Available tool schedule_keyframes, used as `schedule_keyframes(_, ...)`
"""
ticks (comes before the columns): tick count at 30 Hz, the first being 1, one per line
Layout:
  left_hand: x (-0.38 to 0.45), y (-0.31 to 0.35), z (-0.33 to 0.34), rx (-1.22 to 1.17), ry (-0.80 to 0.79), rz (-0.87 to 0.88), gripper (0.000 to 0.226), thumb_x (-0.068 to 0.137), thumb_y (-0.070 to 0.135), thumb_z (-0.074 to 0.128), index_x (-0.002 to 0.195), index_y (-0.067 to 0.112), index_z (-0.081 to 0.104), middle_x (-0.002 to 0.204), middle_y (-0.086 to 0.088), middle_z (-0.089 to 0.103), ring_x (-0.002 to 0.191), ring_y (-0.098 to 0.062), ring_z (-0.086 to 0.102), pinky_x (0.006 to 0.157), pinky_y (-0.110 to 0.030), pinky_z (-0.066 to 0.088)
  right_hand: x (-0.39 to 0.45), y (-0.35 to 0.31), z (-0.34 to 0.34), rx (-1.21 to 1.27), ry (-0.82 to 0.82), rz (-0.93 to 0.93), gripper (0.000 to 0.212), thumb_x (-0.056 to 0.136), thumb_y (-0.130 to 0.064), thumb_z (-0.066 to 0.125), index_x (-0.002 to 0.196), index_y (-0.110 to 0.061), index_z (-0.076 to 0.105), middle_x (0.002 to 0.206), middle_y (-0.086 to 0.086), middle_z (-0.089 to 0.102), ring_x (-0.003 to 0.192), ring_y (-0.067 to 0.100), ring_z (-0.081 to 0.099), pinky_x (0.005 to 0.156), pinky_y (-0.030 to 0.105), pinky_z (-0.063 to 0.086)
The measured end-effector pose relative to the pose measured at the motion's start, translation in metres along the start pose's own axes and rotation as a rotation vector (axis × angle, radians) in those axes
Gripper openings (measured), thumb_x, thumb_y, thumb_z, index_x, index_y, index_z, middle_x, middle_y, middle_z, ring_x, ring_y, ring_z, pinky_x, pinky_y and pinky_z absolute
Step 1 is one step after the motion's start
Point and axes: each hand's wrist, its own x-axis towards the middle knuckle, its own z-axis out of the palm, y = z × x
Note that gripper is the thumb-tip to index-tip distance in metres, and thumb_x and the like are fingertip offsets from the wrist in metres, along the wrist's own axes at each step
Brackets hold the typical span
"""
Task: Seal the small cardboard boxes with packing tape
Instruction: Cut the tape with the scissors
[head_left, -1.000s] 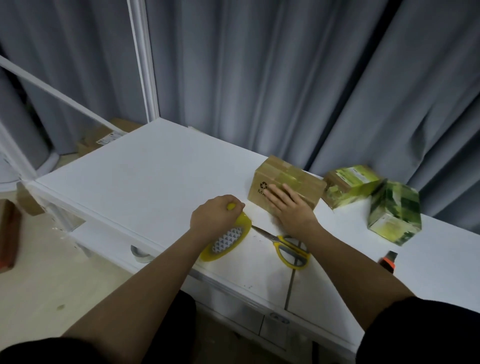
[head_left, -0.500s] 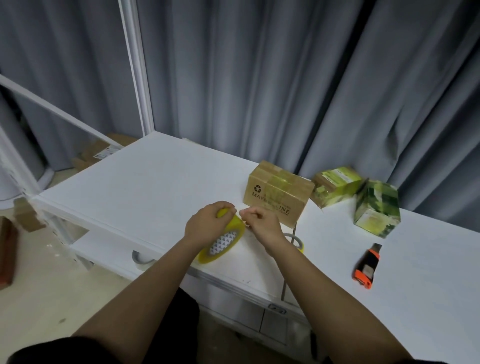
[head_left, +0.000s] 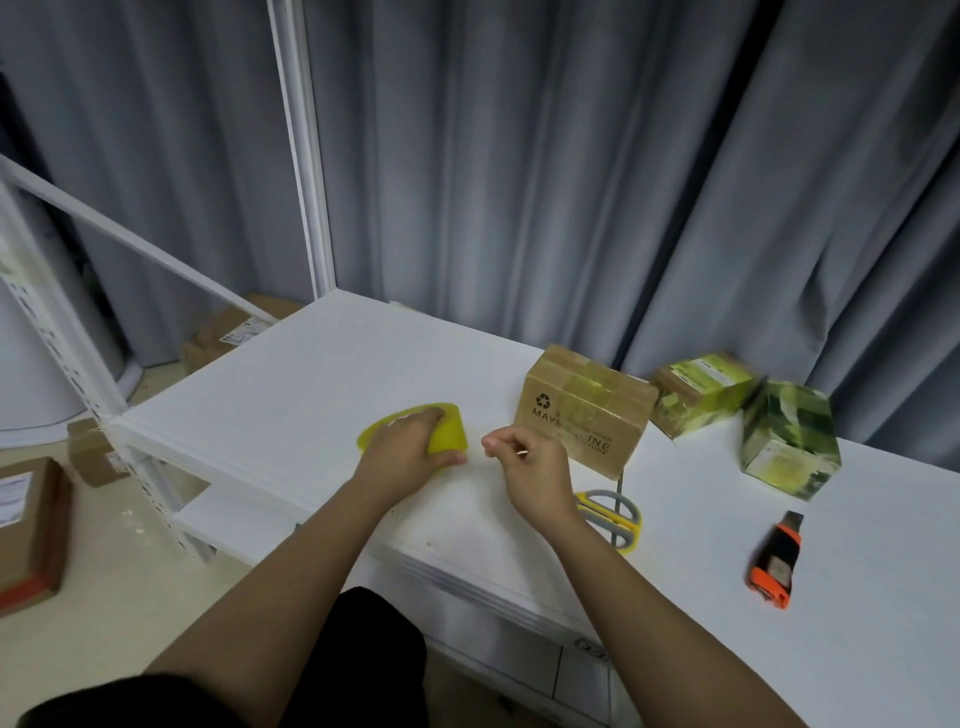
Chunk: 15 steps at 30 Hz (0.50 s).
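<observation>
My left hand (head_left: 402, 451) grips a yellow roll of packing tape (head_left: 448, 434), lifted and tilted above the white table (head_left: 291, 384). Just to its right, my right hand (head_left: 530, 467) has its fingertips pinched together near the roll's edge; a clear strip of tape between them cannot be made out. A brown cardboard box (head_left: 582, 410) with a recycling mark stands behind my right hand, with glossy tape across its top. Two green-taped boxes (head_left: 698, 392) (head_left: 789, 447) sit further right.
Yellow-handled scissors (head_left: 610, 512) lie under my right wrist. An orange and black utility knife (head_left: 774, 561) lies at the right. A grey curtain (head_left: 571, 156) hangs behind the table. Brown cartons (head_left: 28, 525) stand on the floor at the left, beside a white rack post (head_left: 298, 145).
My right hand left the brown box and came to the roll with its fingers pinched. My left hand lifted the roll off the table and tilted it on edge.
</observation>
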Motion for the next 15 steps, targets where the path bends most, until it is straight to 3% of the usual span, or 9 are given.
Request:
schedule_keyframes(3, 0.010, -0.017, 0.007, 0.088, -0.021, 0.040, 0.070, 0.084, 0.045, 0.065, 0.142, 0.014, 0.038, 0.143, -0.008, 0.046, 0.132, -0.024, 0.040, 0.106, -0.031, 0.029, 0.003, 0.009, 0.010, 0.036, -0.065, 0.095, 0.016, 0.089, -0.006, 0.061, 0.084, -0.013, 0.074, 0.083, -0.009, 0.070, 0.079, 0.000, 0.062, 0.071, 0.010, 0.042)
schedule_keyframes(8, 0.013, -0.040, 0.033, 0.131, -0.022, 0.050, 0.067, 0.086, 0.042, 0.063, 0.143, 0.019, 0.037, 0.136, -0.012, 0.049, 0.124, -0.029, 0.041, 0.103, -0.035, 0.026, -0.002, 0.036, 0.011, 0.005, -0.307, 0.265, 0.030, 0.095, 0.000, 0.051, 0.120, -0.008, 0.064, 0.113, 0.000, 0.067, 0.084, -0.010, 0.054, 0.072, -0.001, 0.038)
schedule_keyframes(12, 0.016, -0.040, 0.051, 0.197, -0.062, 0.080, 0.068, 0.083, 0.041, 0.066, 0.141, 0.020, 0.037, 0.131, -0.007, 0.053, 0.124, -0.027, 0.044, 0.102, -0.036, 0.024, -0.008, 0.054, 0.003, -0.125, -0.458, 0.306, 0.036, 0.096, -0.004, 0.050, 0.131, -0.011, 0.057, 0.127, -0.003, 0.060, 0.105, 0.003, 0.051, 0.083, 0.009, 0.041)
schedule_keyframes(15, 0.017, -0.041, 0.058, 0.262, -0.086, 0.096, 0.067, 0.084, 0.039, 0.065, 0.141, 0.021, 0.035, 0.126, -0.006, 0.054, 0.120, -0.027, 0.045, 0.098, -0.036, 0.027, -0.015, 0.059, -0.001, -0.228, -0.420, 0.254, 0.040, 0.095, 0.000, 0.048, 0.134, -0.005, 0.052, 0.128, 0.003, 0.061, 0.121, 0.012, 0.050, 0.102, 0.017, 0.034)
